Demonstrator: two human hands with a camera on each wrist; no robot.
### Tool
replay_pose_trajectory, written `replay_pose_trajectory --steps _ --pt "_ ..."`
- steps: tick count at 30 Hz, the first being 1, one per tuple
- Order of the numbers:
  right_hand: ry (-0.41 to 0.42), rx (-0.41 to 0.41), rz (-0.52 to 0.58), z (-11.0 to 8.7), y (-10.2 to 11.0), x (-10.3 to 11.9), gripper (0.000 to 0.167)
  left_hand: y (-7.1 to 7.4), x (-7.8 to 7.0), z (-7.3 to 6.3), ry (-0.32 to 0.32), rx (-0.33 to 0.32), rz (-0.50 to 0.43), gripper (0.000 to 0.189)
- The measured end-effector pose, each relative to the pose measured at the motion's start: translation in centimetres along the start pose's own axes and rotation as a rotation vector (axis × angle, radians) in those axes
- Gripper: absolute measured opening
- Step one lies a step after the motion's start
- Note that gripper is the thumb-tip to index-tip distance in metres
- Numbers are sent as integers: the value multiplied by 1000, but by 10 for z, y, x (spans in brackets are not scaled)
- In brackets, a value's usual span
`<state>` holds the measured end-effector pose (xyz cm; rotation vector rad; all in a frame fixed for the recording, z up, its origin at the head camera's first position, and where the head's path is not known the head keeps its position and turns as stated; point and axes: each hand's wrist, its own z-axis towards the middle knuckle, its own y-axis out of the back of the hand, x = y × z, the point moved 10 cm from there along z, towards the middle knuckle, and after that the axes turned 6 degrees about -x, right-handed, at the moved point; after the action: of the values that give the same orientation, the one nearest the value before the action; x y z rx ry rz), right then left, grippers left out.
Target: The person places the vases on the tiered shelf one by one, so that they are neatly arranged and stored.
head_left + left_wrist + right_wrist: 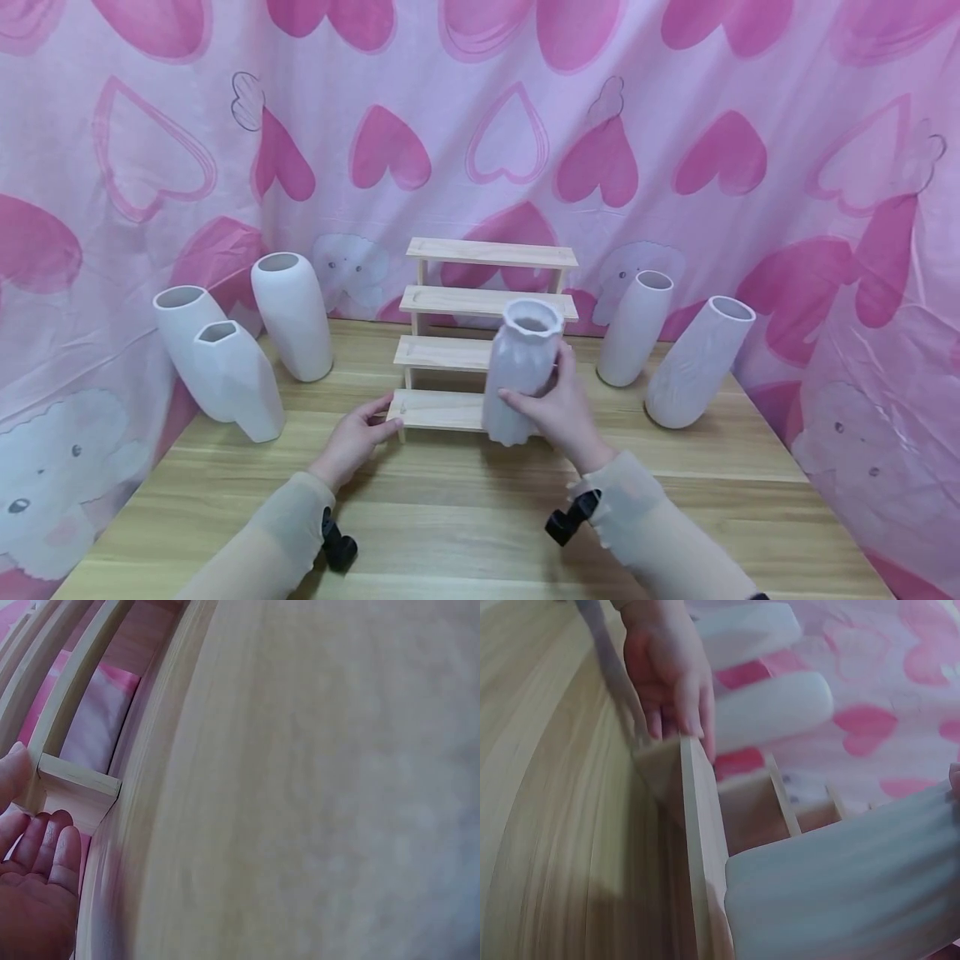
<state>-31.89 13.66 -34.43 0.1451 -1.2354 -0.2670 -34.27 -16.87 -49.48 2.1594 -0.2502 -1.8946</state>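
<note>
In the head view my right hand (558, 408) grips a white vase (517, 375) with a wavy rim, thumb across its front. This vase stands nearly upright in front of the right half of a four-step wooden display stand (438, 408). Its base comes right at the edge of the lowest step (699, 847) in the right wrist view. My left hand (360, 437) pinches the left end of that step. Thumb above and fingers below the board show in the left wrist view, where the left hand (37, 877) is partly cut off.
On the wooden table (450, 517), a tall white vase (292, 317), a smooth one (183, 350) and a faceted one (243, 383) stand left. At right are a slim vase (636, 329) and a textured vase (697, 367). A pink heart-print curtain (480, 108) hangs behind.
</note>
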Motion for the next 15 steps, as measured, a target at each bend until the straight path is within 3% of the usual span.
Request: replay_pose_trajectory --steps 6,15 --pt "74 40 44 13 -45 15 93 0 -2 0 -13 7 1 67" --pt "81 108 79 22 -94 21 98 0 -3 -3 -7 9 18 66"
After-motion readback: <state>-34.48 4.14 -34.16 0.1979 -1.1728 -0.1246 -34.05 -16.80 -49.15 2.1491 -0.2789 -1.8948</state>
